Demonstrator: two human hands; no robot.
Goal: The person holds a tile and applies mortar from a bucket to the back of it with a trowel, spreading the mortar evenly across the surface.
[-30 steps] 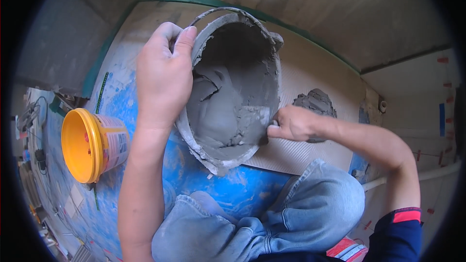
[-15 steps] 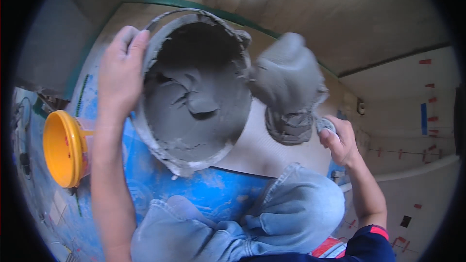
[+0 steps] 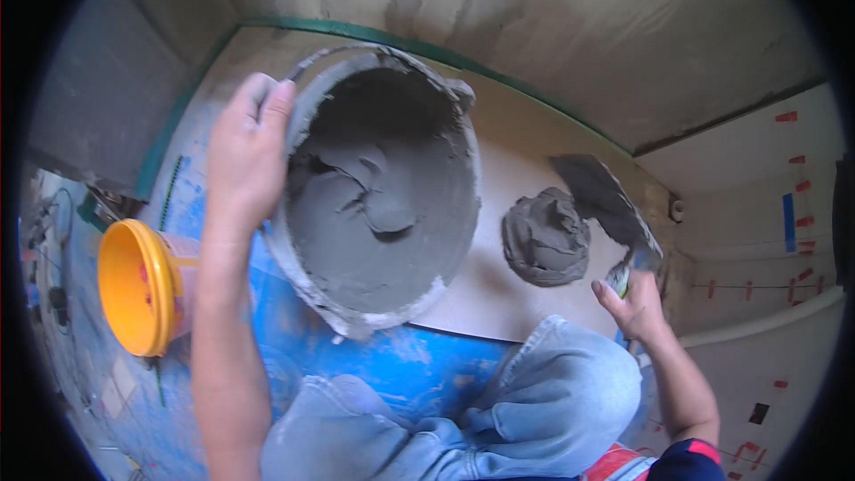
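Two bare hands in use. Left hand (image 3: pixel 248 156): grip pinching the rim of one mortar-caked bucket (image 3: pixel 459 223), grey mortar (image 3: pixel 347 263) inside, mouth facing the person, hiding the left part of the slab's near edge. Right hand (image 3: pixel 641 307): grip closed round one smeared trowel (image 3: pixel 610 200), by the slab's right edge. One mortar mound (image 3: pixel 545 239): on the pale slab (image 3: pixel 481 303), toward its right edge. Change: the thick load on the trowel half a second ago is off it, apparently added to the mound; that transfer looks finished. One yellow tub (image 3: pixel 162 289): beyond the slab's left edge.
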